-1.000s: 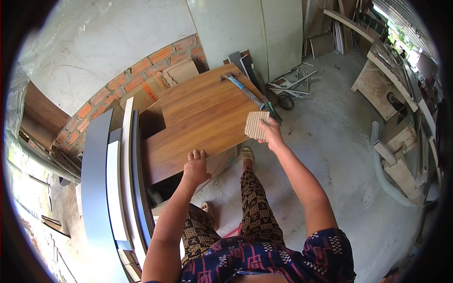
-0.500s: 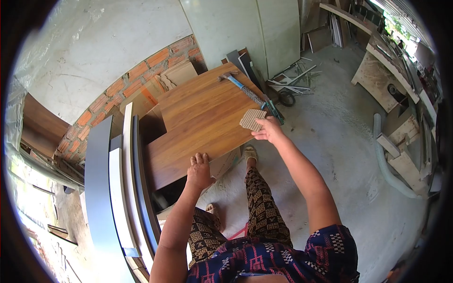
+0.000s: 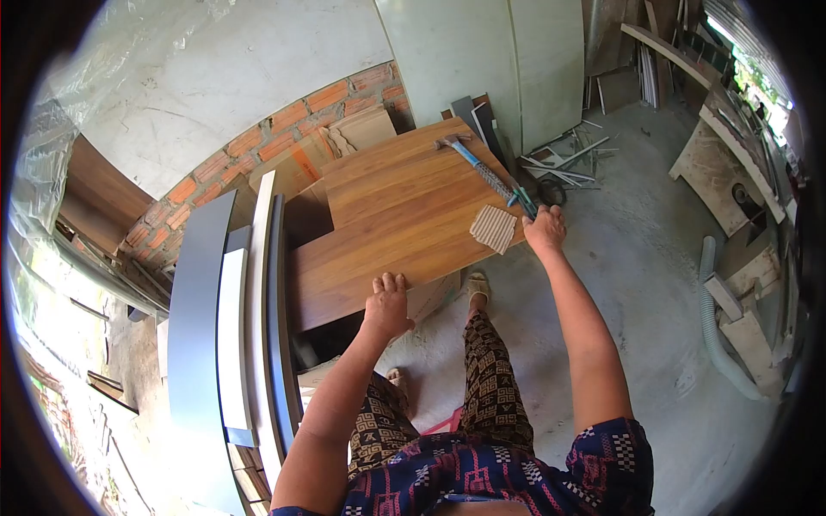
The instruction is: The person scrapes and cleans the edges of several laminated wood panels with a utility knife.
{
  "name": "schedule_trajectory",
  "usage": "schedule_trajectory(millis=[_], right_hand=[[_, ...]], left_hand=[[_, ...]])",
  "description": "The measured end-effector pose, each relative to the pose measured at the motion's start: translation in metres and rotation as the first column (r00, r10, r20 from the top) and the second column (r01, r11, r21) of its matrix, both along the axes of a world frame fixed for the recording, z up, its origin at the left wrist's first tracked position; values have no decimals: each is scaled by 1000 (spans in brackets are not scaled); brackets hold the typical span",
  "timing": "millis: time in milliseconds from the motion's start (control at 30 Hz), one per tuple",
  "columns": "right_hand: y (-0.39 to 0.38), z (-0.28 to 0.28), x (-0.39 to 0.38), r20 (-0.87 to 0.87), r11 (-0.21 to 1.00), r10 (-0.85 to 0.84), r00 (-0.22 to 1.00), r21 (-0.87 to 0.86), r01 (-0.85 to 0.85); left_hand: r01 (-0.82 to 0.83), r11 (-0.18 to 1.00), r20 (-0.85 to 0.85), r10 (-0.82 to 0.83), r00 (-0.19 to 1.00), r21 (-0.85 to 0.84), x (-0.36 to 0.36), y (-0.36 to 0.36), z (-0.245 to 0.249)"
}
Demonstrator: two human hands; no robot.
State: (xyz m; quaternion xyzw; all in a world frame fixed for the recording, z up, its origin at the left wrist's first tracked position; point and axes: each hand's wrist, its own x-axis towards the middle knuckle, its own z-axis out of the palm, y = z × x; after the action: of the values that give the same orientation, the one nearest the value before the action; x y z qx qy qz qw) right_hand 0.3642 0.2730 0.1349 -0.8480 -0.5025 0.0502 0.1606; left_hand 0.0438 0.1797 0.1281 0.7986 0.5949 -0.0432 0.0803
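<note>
Touching the board (image 3: 397,211), the left hand (image 3: 387,305) lies opposite an orange-marked carton (image 3: 292,168).

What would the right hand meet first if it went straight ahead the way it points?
Probably the green-handled tool beside the hammer; the right hand looks so close that they may already touch.

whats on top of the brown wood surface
A hammer, a corrugated cardboard piece, a green-handled tool by the right hand, and the left hand. What lies under them is hidden.

two hands (image 3: 387,305) (image 3: 545,230), one cardboard piece (image 3: 494,228), one hammer (image 3: 482,170), two sandals (image 3: 479,286)
</note>
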Motion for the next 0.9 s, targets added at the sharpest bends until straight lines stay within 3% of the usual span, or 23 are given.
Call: schedule_trajectory(millis=[167,467,567,600,667,767,833,900], right_hand=[[7,7,7,93,998,38,995,-46,-34],[23,-33,45,-186,995,-88,979,36,96],[28,-79,81,-239,980,-44,970,179,89],[19,-71,79,-493,967,-20,870,213,143],[-13,-39,70,-868,939,67,492,221,264],[-40,-21,41,-827,916,289,483,386,113],[-54,-25,16,-635,854,484,602,492,-168],[-62,-34,-14,-507,743,653,563,573,-346]], left_hand=[[-4,1000,-3,4,1000,-9,0,0,0],[-23,999,-15,22,1000,-32,0,0,2],[-29,999,-20,28,999,-37,0,-2,2],[-32,999,-21,31,999,-33,0,-2,2],[-38,999,-12,38,999,-15,-2,-3,1],[-50,998,26,50,998,22,-3,-5,1],[-65,997,102,62,993,28,-3,-8,4],[-92,996,216,87,972,11,-6,-13,12]])
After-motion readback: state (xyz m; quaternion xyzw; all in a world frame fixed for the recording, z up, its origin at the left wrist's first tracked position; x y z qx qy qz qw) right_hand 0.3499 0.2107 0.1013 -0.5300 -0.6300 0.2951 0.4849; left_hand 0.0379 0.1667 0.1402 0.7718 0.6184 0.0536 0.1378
